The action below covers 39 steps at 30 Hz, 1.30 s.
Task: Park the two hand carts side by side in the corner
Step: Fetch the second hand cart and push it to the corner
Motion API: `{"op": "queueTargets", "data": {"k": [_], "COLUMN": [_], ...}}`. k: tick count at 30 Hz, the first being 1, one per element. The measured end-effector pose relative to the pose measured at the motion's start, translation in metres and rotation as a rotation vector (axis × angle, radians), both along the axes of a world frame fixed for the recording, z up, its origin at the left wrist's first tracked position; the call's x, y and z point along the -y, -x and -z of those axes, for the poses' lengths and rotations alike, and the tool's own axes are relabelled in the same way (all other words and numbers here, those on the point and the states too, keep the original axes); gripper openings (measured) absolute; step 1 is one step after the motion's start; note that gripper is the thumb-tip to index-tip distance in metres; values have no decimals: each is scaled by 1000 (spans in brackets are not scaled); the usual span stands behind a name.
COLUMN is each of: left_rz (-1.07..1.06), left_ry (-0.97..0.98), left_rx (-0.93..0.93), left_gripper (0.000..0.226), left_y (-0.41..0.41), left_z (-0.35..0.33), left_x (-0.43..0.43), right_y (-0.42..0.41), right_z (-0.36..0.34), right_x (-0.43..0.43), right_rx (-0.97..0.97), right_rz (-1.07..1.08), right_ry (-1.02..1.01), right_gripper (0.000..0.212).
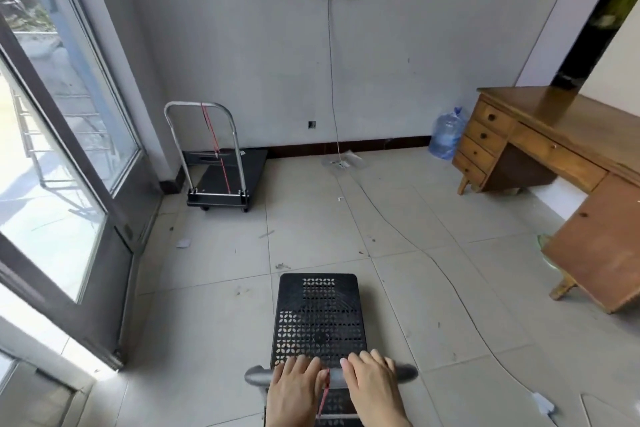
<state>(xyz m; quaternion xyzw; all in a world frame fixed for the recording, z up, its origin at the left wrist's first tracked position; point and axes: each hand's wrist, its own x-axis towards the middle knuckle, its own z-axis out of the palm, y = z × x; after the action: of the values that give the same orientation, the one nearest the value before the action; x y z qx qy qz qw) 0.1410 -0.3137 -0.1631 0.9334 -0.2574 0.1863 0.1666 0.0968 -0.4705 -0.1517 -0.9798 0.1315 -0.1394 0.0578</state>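
Note:
One hand cart with a black deck and an upright silver handle stands in the far left corner, a red cord hanging down its handle. A second cart's perforated black deck stretches out in front of me on the tiled floor. Its grey handle bar runs across the bottom of the view, with a red cord tied at its middle. My left hand and my right hand are both wrapped over that bar, side by side.
A glass door lines the left side. A wooden desk stands at the right, a blue water jug beside it. A thin cable runs from the wall socket across the floor. Paper scraps litter the tiles.

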Motion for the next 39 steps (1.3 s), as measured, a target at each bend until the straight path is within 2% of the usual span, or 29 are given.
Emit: {"op": "queueTargets", "data": {"k": [3,7,15,19,22,27,30,34,39], "left_rz": [0,27,-52,-67,5,-74,-70,-97,-62], "left_ry": [-9,-29,-64,-57,-41,-158,-96,-50,-64], "left_rx": [-41,-57,-71,-57,-21,-222,-252,-135,-240], "left_gripper": [36,17,40,38,20,34,41,38,18], "left_y": [-35,-76,-166,-209,-241,-318,-340,-390,-473], "left_z": [0,-5,-4,-6,-3,14,11,-10,-14], "left_x": [3,13,46,72,89,106,124,136,156], "right_y": [-33,-75,-168,-215,-246,-303,-341,-399,-482], "right_z": [-2,-4,-9,-9,-10,-17,-12,-9,-8], "right_x": [3,12,49,74,92,117,129,141,157], "right_rx": [3,0,41,12,-23,-13,-24,5,-37], "right_rz": [-13,-27,-39,-79,-95,-134,-128,-93,-56], "right_ry": [2,-4,-78,-112,-152,-120,-127,-74,-82], "right_gripper": [34,34,32,34,34,34,34,34,34]}}
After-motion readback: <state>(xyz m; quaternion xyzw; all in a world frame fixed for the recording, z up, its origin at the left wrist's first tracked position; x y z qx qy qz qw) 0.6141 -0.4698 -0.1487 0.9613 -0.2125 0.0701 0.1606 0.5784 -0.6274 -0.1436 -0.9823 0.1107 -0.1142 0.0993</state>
